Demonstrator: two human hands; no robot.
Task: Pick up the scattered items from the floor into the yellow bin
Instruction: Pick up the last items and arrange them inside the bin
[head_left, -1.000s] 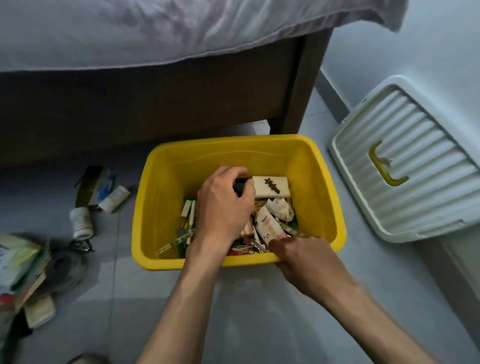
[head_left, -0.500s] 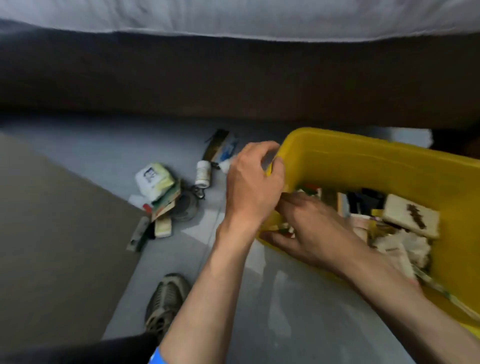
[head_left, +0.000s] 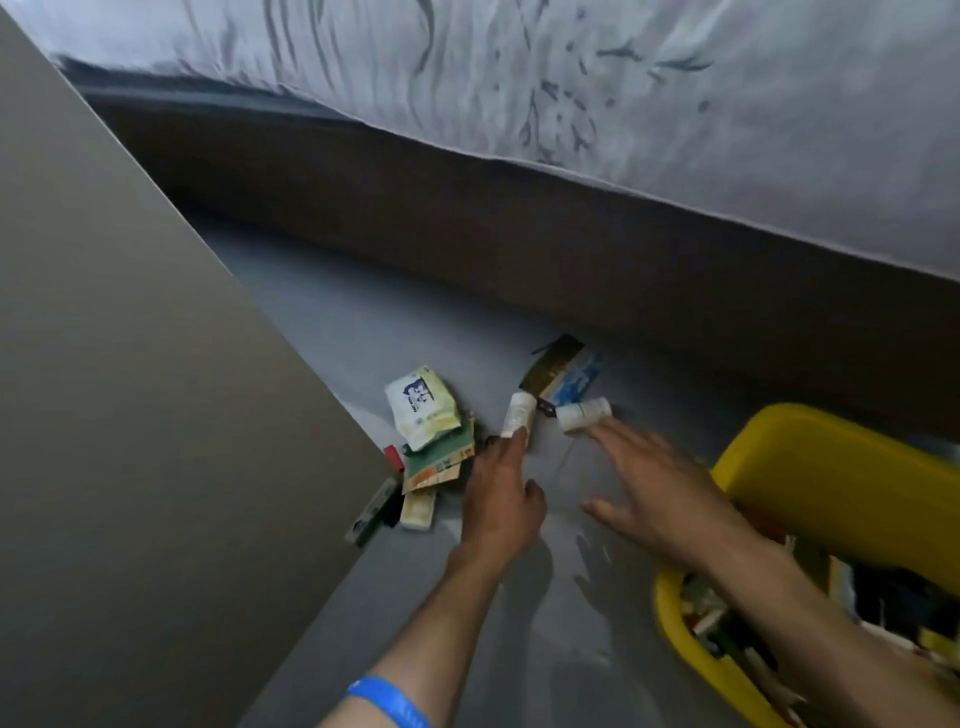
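Scattered items (head_left: 434, 447) lie on the floor (head_left: 322, 332) just ahead of my left grip (head_left: 501, 499), its fingers loose and empty, fingertip by a white bottle (head_left: 517, 421), while my right grip (head_left: 660, 493) hovers spread and empty near another bottle (head_left: 584, 414), yellow bin (head_left: 831, 478) right of it.

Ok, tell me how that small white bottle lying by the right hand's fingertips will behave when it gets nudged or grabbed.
The white bottle lies on its side on the smooth floor, so a nudge from the right hand would probably roll it toward the bed frame. It looks like small rigid plastic, likely light and easy to pinch. Its rounded side may slip under flat fingers.
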